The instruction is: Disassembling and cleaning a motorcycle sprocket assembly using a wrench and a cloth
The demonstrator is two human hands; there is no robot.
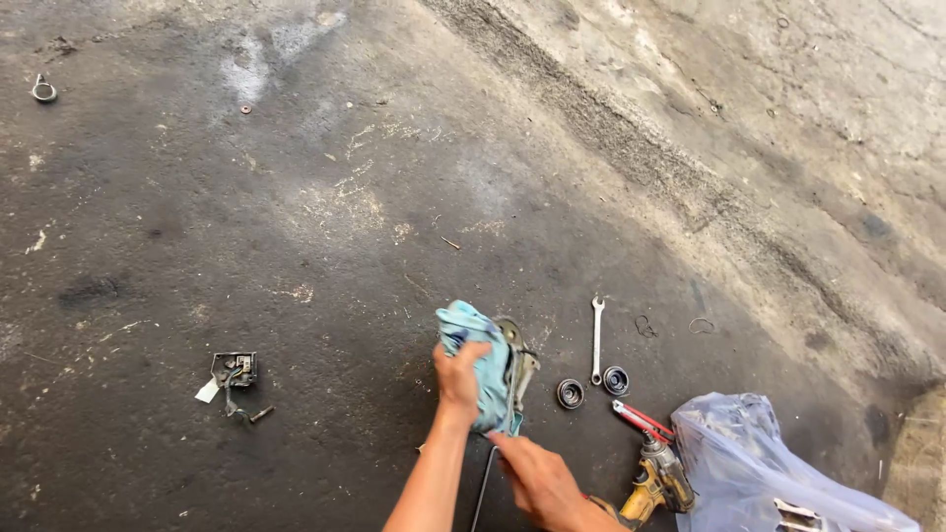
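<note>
My left hand (458, 379) presses a light blue rag (483, 360) against a grimy metal part (516, 365) that stands on the concrete floor. My right hand (537, 478) reaches in from below, its fingers at the lower edge of the rag and the part. A thin dark cable (483, 488) runs down from the part between my forearms. Most of the part is hidden behind the rag.
A spanner (596, 340), two round black caps (570, 393) (617, 380), red-handled pliers (642, 420), a yellow cordless drill (655, 483) and a clear plastic bag (764, 463) lie to the right. A small metal bracket (235, 374) sits at left, a ring (43, 91) far left.
</note>
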